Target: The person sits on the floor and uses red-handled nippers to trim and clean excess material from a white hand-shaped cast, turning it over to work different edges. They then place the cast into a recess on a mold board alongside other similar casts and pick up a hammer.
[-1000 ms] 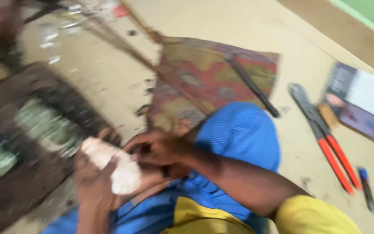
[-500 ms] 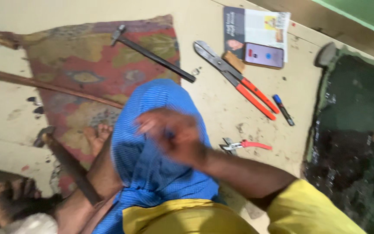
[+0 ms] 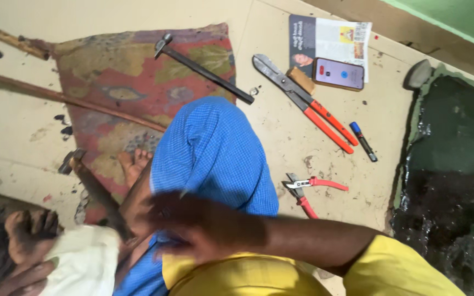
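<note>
**Hold the white lump steady on the floor**

The white cloth-like lump (image 3: 83,260) sits at the bottom left, by your knee. Your left hand (image 3: 26,241) rests on it, fingers curled over its edge. Keep that grip firm so it does not slip. A hammer (image 3: 97,197) leans just beside it. Your right hand (image 3: 193,225) hangs over your blue lap, blurry, so I cannot tell how its fingers are. The red cutters (image 3: 308,107) and small pliers (image 3: 308,189) lie further right.

You get soft, even light; your right hand (image 3: 193,227) is motion-blurred, while tools beside the phone (image 3: 338,73) stay sharp with faint shadows.
</note>
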Tool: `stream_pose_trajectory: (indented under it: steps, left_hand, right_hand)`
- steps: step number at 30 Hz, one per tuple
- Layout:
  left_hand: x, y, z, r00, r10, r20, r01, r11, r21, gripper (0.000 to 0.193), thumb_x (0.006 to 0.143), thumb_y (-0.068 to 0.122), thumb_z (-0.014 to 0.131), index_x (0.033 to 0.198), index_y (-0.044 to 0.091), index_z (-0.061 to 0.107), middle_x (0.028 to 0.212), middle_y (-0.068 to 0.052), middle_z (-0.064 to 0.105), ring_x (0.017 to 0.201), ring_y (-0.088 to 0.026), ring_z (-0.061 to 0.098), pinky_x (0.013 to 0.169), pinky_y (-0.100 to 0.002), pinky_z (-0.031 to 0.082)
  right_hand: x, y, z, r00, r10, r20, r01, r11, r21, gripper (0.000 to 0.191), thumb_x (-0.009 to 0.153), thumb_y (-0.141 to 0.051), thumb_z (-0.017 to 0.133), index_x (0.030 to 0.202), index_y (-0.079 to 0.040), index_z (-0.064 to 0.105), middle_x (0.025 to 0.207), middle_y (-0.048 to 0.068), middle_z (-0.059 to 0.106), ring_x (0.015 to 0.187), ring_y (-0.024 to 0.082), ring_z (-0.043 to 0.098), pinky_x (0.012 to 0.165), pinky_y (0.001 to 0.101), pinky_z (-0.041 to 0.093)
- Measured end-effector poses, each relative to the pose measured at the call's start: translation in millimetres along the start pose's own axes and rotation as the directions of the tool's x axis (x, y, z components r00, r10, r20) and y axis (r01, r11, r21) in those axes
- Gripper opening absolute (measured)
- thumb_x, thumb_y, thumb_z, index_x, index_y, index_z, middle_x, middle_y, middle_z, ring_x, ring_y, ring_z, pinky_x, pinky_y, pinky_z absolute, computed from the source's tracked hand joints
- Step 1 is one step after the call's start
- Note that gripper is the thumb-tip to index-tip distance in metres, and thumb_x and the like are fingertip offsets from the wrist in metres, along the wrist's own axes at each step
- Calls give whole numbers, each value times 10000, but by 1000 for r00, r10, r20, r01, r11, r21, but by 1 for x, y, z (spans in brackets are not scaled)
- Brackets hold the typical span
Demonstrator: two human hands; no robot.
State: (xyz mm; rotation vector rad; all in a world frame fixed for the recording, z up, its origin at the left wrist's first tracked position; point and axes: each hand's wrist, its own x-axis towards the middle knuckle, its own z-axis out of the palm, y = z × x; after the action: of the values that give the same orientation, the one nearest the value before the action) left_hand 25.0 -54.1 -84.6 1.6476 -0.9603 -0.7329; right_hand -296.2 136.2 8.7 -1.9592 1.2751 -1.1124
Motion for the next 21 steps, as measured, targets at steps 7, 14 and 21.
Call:
stream_pose_trajectory:
  steps: [7, 14, 21]
  left_hand:
    - [-108, -8, -22, 948, -137, 287, 263, 845, -465, 555, 953, 248, 646, 1463, 112, 475, 1265, -83, 636, 1130, -271, 637, 962, -463, 543]
    - [-138, 5, -22, 856, -168, 489, 453, 699, -554, 533, 980, 320, 635, 1452, 121, 486, 1278, -81, 634, 1147, -278, 633, 977, -474, 540]
    - [-118, 23, -39, 761, -116, 638, 591, 529, -609, 522, 1006, 392, 625, 1441, 131, 497, 1291, -79, 631, 1165, -284, 629, 992, -484, 538]
  right_hand:
    - [-33, 28, -4, 955, 266, 130, -295, 817, 495, 386, 1120, -158, 619, 1489, -69, 550, 1400, 88, 659, 1247, 188, 682, 1045, 335, 616]
    - [-205, 98, -120, 688, 690, -225, -625, 404, -668, 986, 708, -240, 811, 1559, -76, 341, 1471, 379, 406, 1220, 534, 513, 970, 541, 507]
    - [-343, 113, -44, 873, 482, -81, -304, 405, -862, 1050, 512, -562, 819, 1332, -5, 473, 1246, 356, 560, 1136, 524, 542, 889, 612, 517]
